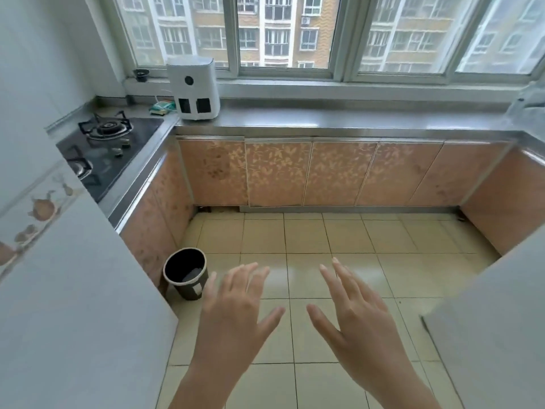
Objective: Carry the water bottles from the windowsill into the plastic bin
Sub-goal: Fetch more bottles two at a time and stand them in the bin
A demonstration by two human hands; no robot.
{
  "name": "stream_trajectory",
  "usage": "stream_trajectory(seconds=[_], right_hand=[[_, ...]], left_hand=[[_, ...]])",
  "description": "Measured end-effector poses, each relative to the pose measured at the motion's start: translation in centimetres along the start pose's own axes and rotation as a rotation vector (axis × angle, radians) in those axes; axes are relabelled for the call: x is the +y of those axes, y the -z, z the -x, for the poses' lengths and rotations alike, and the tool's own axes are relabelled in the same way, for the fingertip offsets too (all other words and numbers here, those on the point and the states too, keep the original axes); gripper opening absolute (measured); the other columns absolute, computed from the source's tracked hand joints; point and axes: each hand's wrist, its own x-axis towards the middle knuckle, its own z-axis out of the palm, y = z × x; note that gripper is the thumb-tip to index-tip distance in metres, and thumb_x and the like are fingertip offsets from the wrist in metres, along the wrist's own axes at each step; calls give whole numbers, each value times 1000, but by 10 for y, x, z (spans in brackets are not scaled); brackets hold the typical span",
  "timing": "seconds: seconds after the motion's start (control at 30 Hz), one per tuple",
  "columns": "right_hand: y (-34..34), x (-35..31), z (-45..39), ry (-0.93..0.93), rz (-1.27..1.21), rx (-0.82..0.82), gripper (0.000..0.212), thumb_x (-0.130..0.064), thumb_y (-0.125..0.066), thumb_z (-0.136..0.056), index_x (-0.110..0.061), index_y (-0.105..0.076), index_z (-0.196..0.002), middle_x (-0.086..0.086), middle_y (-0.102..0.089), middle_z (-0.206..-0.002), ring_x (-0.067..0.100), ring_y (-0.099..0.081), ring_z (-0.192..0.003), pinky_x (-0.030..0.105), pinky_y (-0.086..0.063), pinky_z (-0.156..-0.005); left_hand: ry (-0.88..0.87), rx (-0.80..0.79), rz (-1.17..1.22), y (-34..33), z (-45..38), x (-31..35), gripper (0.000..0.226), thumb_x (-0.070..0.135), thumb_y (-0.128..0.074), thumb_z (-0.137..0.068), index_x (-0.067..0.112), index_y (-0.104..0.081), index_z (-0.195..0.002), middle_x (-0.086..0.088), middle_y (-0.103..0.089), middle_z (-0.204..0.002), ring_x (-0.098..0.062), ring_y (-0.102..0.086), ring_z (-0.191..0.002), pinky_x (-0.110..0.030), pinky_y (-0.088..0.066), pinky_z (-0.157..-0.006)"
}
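Bare left hand [236, 311] and bare right hand [356, 314], fingers spread and empty; no bottles visible beyond them on the grey windowsill [339, 93], risking a misdirected reach.

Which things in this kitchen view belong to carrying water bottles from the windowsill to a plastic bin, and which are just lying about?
Belong to the job:
windowsill
left hand, open and empty
right hand, open and empty
No bottles or plastic bin can be made out.

Just lying about:
white appliance
gas stove
wastebasket
green packet
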Motion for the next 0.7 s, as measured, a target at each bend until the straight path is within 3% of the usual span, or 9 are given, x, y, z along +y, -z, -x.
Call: stream_trajectory(seconds=[0.17, 0.33, 0.43, 0.57, 0.7], right_hand=[[1, 52, -50, -102, -94, -26, 79, -68, -6, -79, -33, -14, -150, -10, -9, -159, 10, -13, -145, 32, -14, -114], [1, 104, -126, -236, -60, 40, 84, -75, 0, -80, -30, -20, -149, -8, -18, -158, 13, -27, -141, 36, -27, -110], [13, 131, -169, -333, -67, 27, 84, -70, 2, -74, -35, -7, -150, -14, -4, -159, 8, -13, -143, 31, -15, -114], [29, 168, -219, -457, -66, 88, 83, -69, 0, -75, -35, -8, -150, -14, -4, -159, 5, -10, -143, 31, -12, -115], [35, 209, -251, -571, -43, 120, 82, -69, 0, -76, -35, -6, -150, -15, -3, -159, 4, -8, -144, 29, -13, -115]], left_hand=[[-105, -53, -29, -36, -81, 19, 66, 66, -42, -79, 24, -67, -122, 4, -69, -122, -19, -65, -114, -49, -38, -102], [-238, -47, 8, -75, -190, 37, 65, 64, -41, -78, 24, -69, -120, 4, -70, -120, -19, -67, -110, -51, -48, -100], [-322, -36, 29, -95, -259, 49, 64, 64, -42, -79, 24, -68, -121, 4, -69, -121, -20, -67, -111, -47, -36, -105], [-442, -32, 65, -118, -346, 73, 63, 63, -43, -78, 23, -69, -120, 4, -70, -120, -21, -67, -110, -52, -49, -100], [-560, -77, 90, -143, -412, 110, 64, 62, -42, -78, 23, -71, -119, 4, -71, -118, -21, -68, -108, -53, -50, -97]])
